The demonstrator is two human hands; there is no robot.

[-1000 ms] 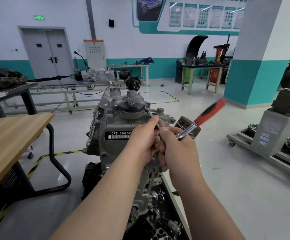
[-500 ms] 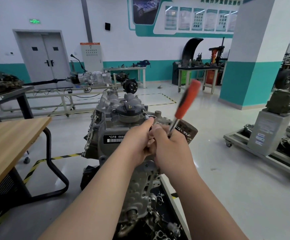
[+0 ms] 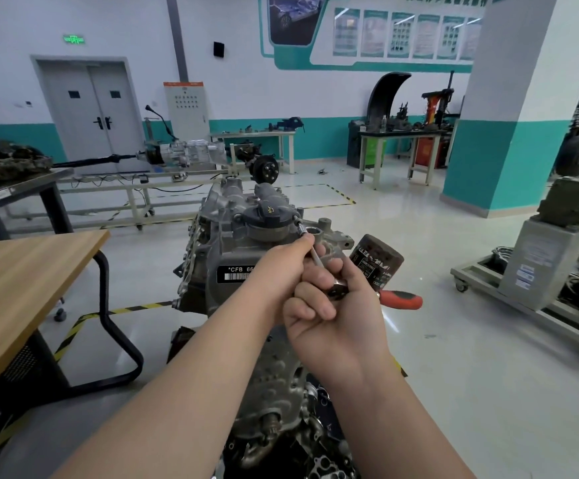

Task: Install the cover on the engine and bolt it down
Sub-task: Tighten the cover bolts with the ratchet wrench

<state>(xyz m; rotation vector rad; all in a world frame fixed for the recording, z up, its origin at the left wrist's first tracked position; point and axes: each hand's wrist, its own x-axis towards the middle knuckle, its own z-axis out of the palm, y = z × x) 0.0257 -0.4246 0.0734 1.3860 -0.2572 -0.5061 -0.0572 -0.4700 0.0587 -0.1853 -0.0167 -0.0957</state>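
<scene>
Swung down and rightward since half a second back: the ratchet (image 3: pixel 402 299), its red grip near upright then, now lies low and roughly level, sticking out past the right hand (image 3: pixel 336 326). Fingers (image 3: pixel 315 305) of that hand are curled tight round the ratchet's head end. The left hand (image 3: pixel 277 271) pinches the extension bar (image 3: pixel 315 257) just behind the socket (image 3: pixel 301 230) and steadies it. The socket sits on a fastening point at the right edge of the cover (image 3: pixel 264 233); the bolt is hidden under it. The cover, grey with a black cap (image 3: pixel 267 214) on top, is seated on the upper end of the engine (image 3: pixel 205 271), with no gap showing on the near side. Judgement: placement is done and bolting is under way; the swing reads as one tightening stroke on this bolt, though how snug it is cannot be told. An open round hole (image 3: pixel 315 231) just beside the socket shows no bolt head; whether it belongs to the cover is unclear. The rest of the cover's edge is behind the hands or too small to count, so the remaining bolts are unknown. An oil filter (image 3: pixel 378 261) sits just right of the hands. A wooden worktop (image 3: pixel 22 271) stands well apart to the left.
</scene>
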